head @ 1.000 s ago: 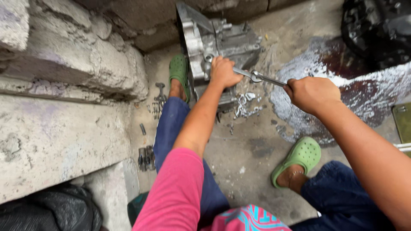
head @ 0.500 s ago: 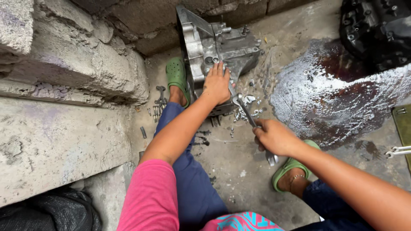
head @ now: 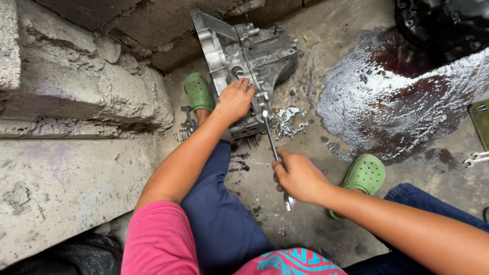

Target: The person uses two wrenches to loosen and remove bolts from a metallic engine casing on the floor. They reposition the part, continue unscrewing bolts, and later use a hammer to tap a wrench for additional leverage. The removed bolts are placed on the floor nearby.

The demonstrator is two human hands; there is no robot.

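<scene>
A grey metal gearbox housing stands on the concrete floor against a block wall. My left hand presses flat on its lower side, fingers spread on the metal. My right hand grips the handle of a long steel spanner. The spanner's far end sits on a bolt at the housing's lower edge, just right of my left hand, and its near end pokes out below my fist.
A wet oily puddle spreads on the floor to the right. A black engine part lies at the top right. Loose bolts and small tools lie by my left green clog. My right clog is near the puddle.
My right hand has swung the spanner handle from the right side down towards me, turning about the bolt. My left hand has stayed pressed on the housing.
</scene>
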